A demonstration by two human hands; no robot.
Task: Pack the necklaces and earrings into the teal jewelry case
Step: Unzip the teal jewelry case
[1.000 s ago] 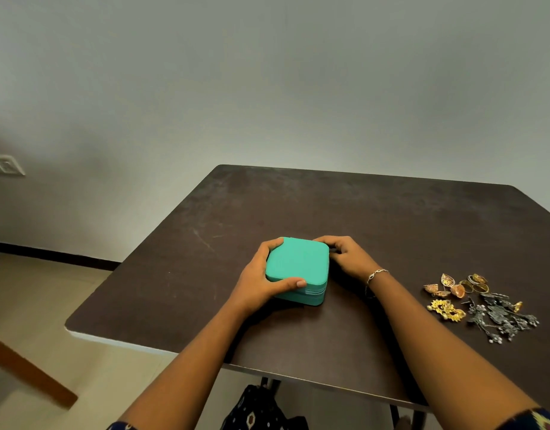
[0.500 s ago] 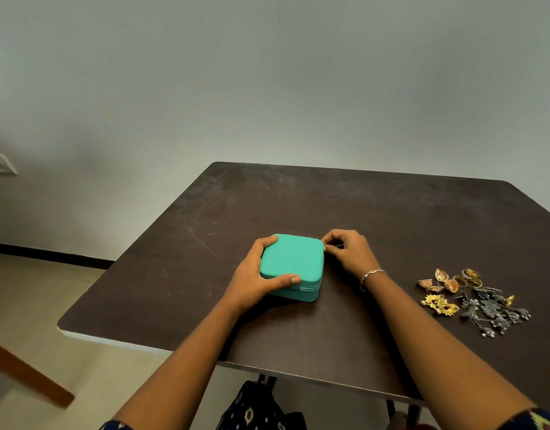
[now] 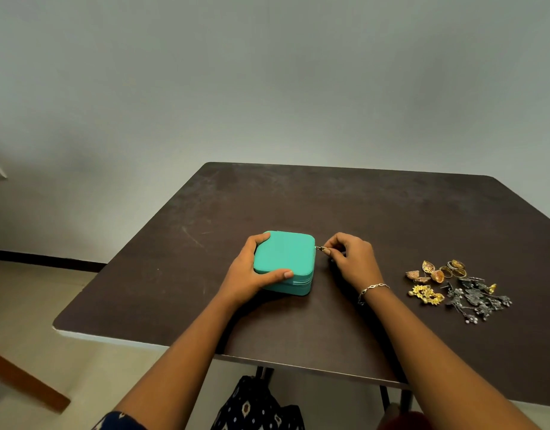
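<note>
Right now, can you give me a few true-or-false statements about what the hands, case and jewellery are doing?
1. The case has its lid down. True.
2. The right hand pinches the zip pull. True.
3. The left hand lies flat on the table. False: it grips the case.
4. The jewellery is inside the case. False: it lies on the table, right of the case.
5. The bracelet is on the left wrist. False: it is on the right wrist.

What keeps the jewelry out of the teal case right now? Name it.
The teal case is closed: left hand holds it, right hand pinches the zipper pull at its right side. Apart from that hand, nothing lies between it and the jewelry pile.
</note>
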